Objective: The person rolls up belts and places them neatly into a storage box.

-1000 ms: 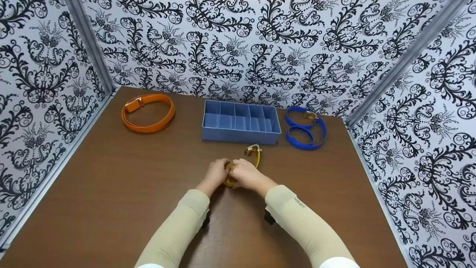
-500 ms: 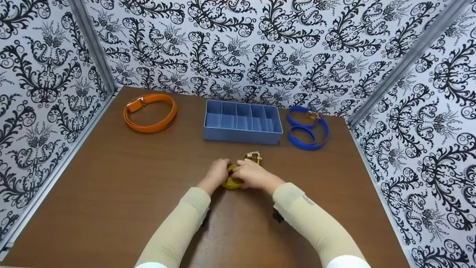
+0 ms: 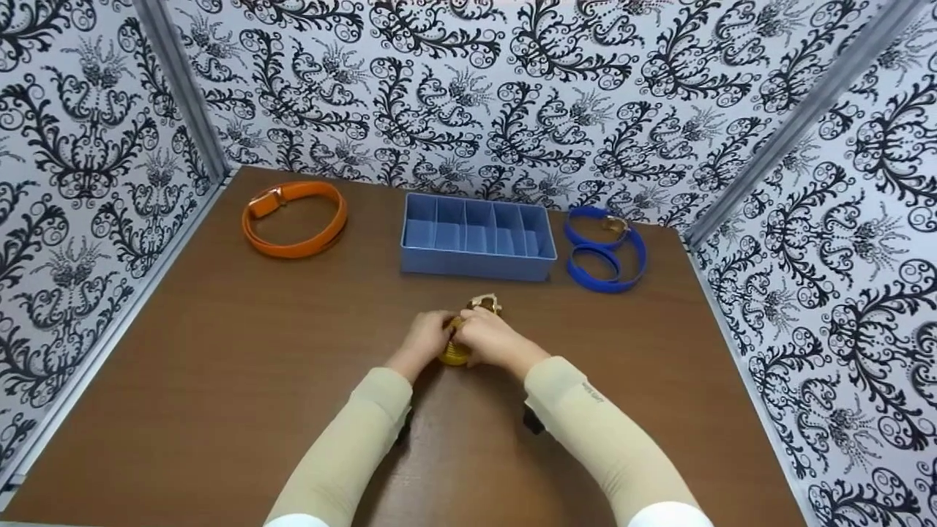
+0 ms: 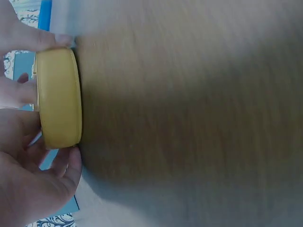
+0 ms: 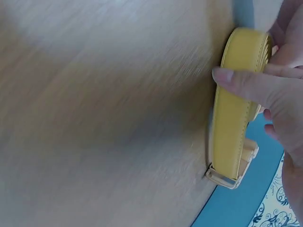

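Observation:
A yellow belt (image 3: 455, 354), coiled into a tight roll, stands on its edge on the brown table between both hands. Its gold buckle (image 3: 484, 301) pokes out beyond the fingers, on the far side. The left hand (image 3: 427, 337) grips the left side of the coil, thumb and fingers curled about it. From the right, the right hand (image 3: 489, 338) holds the roll; in the right wrist view its thumb lies across the outer strap (image 5: 232, 127). That strap runs from the coil to the buckle (image 5: 225, 178). Part of the coil is hidden by the fingers.
Behind the hands stands a blue-grey divided box (image 3: 477, 265) with several compartments. An orange belt (image 3: 293, 249) lies looped at the back left, and a blue belt (image 3: 604, 285) with a gold buckle is at the back right. Patterned walls (image 3: 468, 88) enclose the table (image 3: 256, 380).
The yellow belt's loose end has been wound in, so the buckle now sits close against the coil. The hands have stayed at the roll, the right one shifting out and back.

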The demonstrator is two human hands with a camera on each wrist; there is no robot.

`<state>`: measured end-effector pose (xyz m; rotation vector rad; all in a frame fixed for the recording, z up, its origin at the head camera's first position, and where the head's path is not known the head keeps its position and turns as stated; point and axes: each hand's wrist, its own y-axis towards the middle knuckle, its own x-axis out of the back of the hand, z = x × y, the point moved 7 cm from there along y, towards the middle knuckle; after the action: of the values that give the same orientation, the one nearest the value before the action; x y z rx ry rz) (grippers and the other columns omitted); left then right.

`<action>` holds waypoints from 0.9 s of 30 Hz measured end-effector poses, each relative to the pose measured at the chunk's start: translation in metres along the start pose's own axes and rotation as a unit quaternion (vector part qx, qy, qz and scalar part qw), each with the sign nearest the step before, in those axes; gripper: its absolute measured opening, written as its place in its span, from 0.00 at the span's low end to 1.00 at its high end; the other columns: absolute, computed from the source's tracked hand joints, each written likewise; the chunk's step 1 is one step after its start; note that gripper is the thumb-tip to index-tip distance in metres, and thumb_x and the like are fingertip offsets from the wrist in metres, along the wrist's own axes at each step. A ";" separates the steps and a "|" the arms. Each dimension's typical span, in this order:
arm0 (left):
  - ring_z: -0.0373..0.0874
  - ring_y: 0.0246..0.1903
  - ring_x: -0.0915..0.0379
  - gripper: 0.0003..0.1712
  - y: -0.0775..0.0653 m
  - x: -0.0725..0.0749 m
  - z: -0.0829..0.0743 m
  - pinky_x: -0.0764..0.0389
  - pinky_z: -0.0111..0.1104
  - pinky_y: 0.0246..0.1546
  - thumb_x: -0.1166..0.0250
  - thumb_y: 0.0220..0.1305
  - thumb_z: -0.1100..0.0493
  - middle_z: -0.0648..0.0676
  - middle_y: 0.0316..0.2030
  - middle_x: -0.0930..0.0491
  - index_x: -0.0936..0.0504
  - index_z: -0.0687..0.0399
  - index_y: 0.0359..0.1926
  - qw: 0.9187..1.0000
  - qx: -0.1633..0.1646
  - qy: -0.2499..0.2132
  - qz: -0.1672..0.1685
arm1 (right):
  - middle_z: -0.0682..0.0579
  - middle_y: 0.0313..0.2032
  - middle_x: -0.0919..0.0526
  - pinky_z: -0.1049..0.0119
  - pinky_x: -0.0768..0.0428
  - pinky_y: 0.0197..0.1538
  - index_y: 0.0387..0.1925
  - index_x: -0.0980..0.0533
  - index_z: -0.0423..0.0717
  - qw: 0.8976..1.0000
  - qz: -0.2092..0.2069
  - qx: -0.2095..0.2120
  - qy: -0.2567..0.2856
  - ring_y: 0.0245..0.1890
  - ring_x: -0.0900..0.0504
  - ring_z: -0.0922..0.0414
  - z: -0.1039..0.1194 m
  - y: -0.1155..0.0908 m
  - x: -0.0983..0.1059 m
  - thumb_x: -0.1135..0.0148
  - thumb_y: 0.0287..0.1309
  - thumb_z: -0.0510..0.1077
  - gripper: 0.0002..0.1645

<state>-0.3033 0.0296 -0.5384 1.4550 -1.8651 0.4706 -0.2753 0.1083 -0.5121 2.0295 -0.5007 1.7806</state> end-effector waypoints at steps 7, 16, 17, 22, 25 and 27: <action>0.59 0.51 0.26 0.21 -0.003 0.000 0.008 0.26 0.46 0.53 0.34 0.59 0.67 0.65 0.49 0.21 0.22 0.69 0.53 0.988 0.121 -0.091 -0.015 | 0.58 0.18 0.20 0.57 0.28 0.37 0.19 0.18 0.50 0.998 -0.014 -0.054 0.025 0.29 0.27 0.52 -0.008 -0.001 -0.005 0.18 0.25 0.51 0.17; 0.56 0.49 0.24 0.18 0.000 -0.005 0.000 0.25 0.42 0.53 0.37 0.55 0.73 0.62 0.45 0.18 0.18 0.64 0.49 0.992 0.123 -0.020 0.025 | 0.61 0.26 0.17 0.58 0.33 0.35 0.30 0.15 0.55 0.999 0.009 -0.010 0.035 0.32 0.32 0.54 -0.007 -0.016 -0.005 0.19 0.34 0.51 0.17; 0.56 0.49 0.24 0.19 0.001 -0.005 -0.002 0.25 0.42 0.52 0.37 0.54 0.74 0.61 0.45 0.18 0.18 0.64 0.48 0.992 0.118 -0.012 0.033 | 0.62 0.27 0.16 0.58 0.33 0.34 0.31 0.15 0.56 0.999 0.010 0.001 0.033 0.32 0.32 0.53 -0.007 -0.017 -0.003 0.19 0.34 0.49 0.17; 0.52 0.46 0.23 0.20 0.003 -0.005 -0.007 0.23 0.39 0.47 0.36 0.51 0.75 0.58 0.43 0.17 0.16 0.61 0.47 0.993 0.099 0.015 0.068 | 0.63 0.30 0.15 0.53 0.31 0.40 0.31 0.15 0.57 0.998 0.000 0.053 0.025 0.33 0.32 0.54 -0.001 -0.015 0.006 0.19 0.35 0.42 0.16; 0.52 0.47 0.23 0.19 0.004 -0.004 -0.007 0.23 0.39 0.48 0.37 0.55 0.74 0.57 0.44 0.17 0.16 0.59 0.49 0.993 0.082 0.019 0.078 | 0.63 0.28 0.15 0.53 0.30 0.41 0.30 0.14 0.57 0.998 -0.002 0.055 0.032 0.34 0.31 0.54 -0.001 -0.012 0.008 0.20 0.36 0.42 0.15; 0.52 0.48 0.23 0.18 0.005 -0.002 -0.007 0.23 0.40 0.49 0.38 0.59 0.73 0.58 0.46 0.17 0.16 0.59 0.50 0.995 0.069 0.011 0.069 | 0.62 0.27 0.16 0.53 0.29 0.42 0.29 0.14 0.56 0.998 -0.002 0.040 0.042 0.35 0.30 0.54 -0.004 -0.009 0.008 0.20 0.34 0.41 0.15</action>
<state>-0.3054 0.0368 -0.5343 1.4091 -1.9559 0.6907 -0.2728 0.1178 -0.5039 1.9972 -0.4044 1.9027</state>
